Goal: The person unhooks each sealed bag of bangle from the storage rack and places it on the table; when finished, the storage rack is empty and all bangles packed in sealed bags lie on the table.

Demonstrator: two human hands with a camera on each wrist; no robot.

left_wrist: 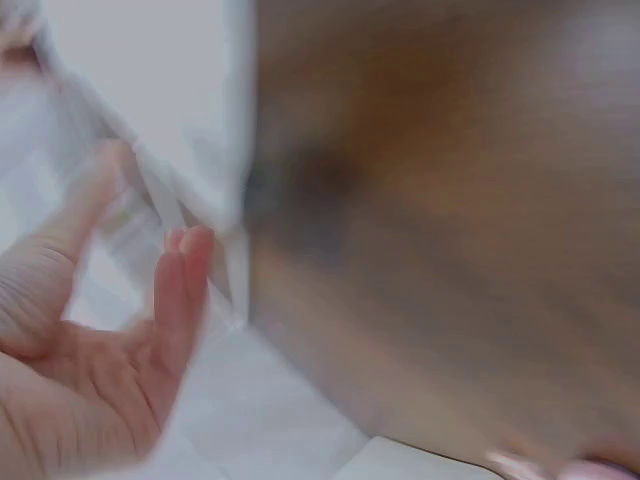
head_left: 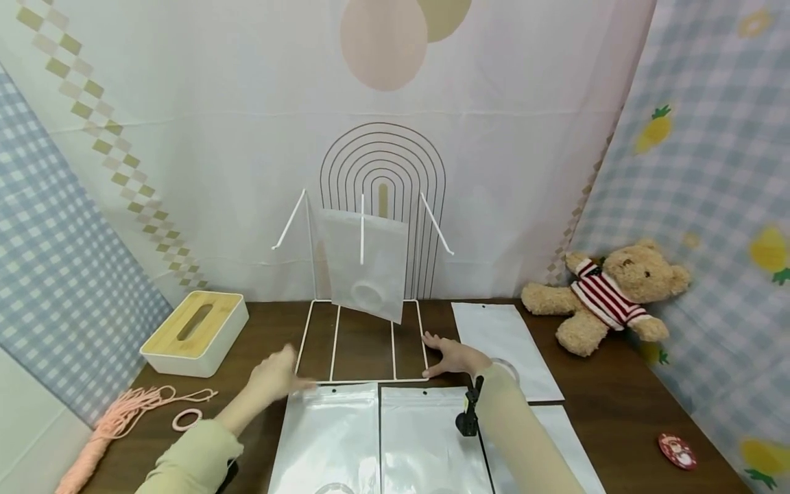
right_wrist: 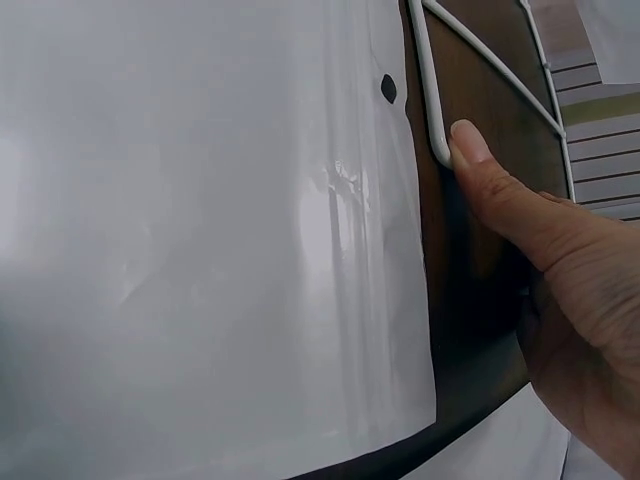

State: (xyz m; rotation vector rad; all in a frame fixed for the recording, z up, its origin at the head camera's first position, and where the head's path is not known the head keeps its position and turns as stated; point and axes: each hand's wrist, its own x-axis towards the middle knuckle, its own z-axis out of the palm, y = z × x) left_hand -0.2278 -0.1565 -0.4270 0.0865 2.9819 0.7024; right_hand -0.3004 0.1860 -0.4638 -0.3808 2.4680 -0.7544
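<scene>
Nearest me, 2 white pouches lie flat side by side at the table's front edge, punch holes pointing away, with more pouches overlapping to the right. My left hand hovers just past the left pouch's top corner, near the front left corner of the white wire rack; the fingers look straight and loose, holding nothing (the left wrist view is badly smeared, so I can't say whether they touch the pouch edge).

My right hand is spread flat on the table at the rack's front right corner, and the right wrist view shows the thumb pressed against the rack's rounded wire corner, gripping nothing.

My judgement: to steady the rack well, keep that thumb pushing low against the base wire so the frame doesn't slide or tip.

Farther back, 1 pouch hangs on the rack's middle prong. A tissue box sits back left, pink yarn front left, a teddy bear back right.
</scene>
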